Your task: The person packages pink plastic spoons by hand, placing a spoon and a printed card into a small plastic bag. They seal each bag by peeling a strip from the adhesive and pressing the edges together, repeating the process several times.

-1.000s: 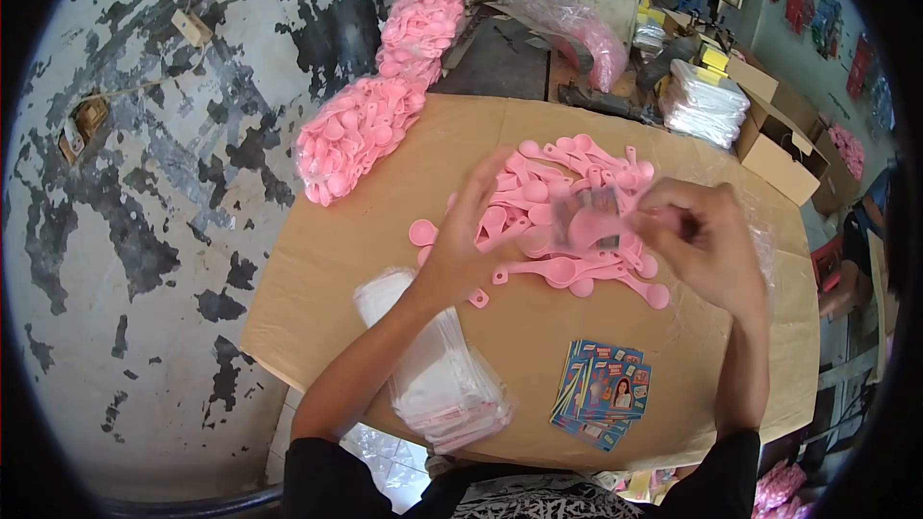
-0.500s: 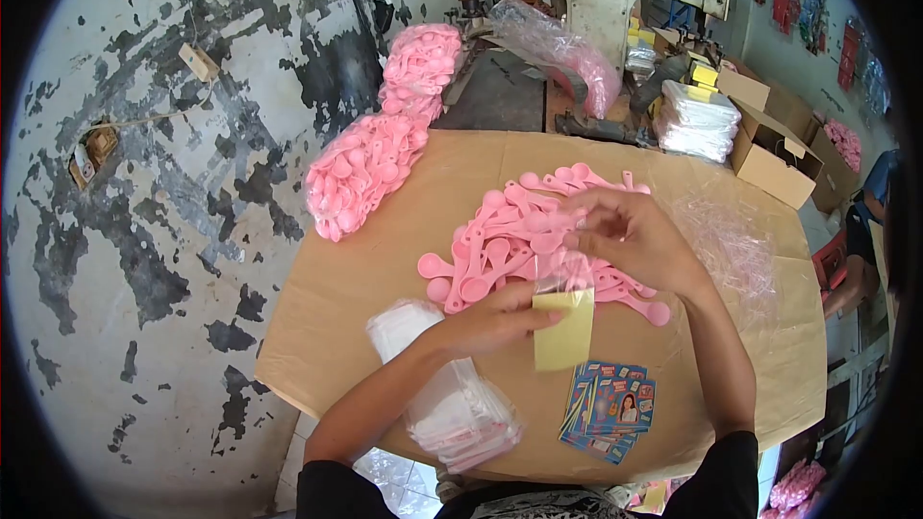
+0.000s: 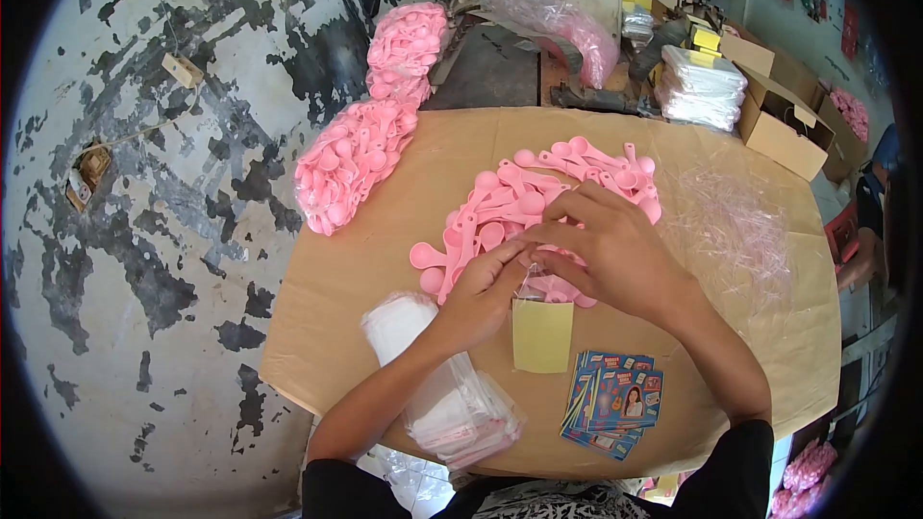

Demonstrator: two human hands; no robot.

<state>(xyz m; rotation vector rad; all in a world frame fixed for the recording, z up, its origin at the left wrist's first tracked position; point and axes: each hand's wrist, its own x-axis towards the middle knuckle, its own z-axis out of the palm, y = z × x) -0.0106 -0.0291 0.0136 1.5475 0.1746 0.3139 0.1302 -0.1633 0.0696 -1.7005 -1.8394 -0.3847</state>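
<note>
A: Landmark for this entry is the heap of pink plastic measuring spoons [image 3: 486, 216], lying on the worktop [image 3: 332, 308] covered with brown paper. State of the hands?

B: Left hand [image 3: 488, 290]: fingers closed in a pinch at the upper end of a small clear plastic packet with a plain yellow rectangular panel [image 3: 542, 337]. Right hand [image 3: 604, 248]: fingers bent, thumb and fingertips at the same end, meeting the left fingertips; exact grip hidden

A: Packet position?

B: At the near edge of the heap, yellow panel hanging toward the wearer. Whether a spoon is inside: cannot tell

A: Surroundings, relative to the heap?

B: Near side, left: a stack of flat clear plastic bags [image 3: 461, 413]. Near side, right: overlapping blue printed cards [image 3: 615, 404]. Right: a thin, crinkled spread of clear plastic [image 3: 735, 235]. Far left: bulging clear bags full of pink spoons [image 3: 354, 165]. Far right: an open brown cardboard box [image 3: 784, 135]
</note>
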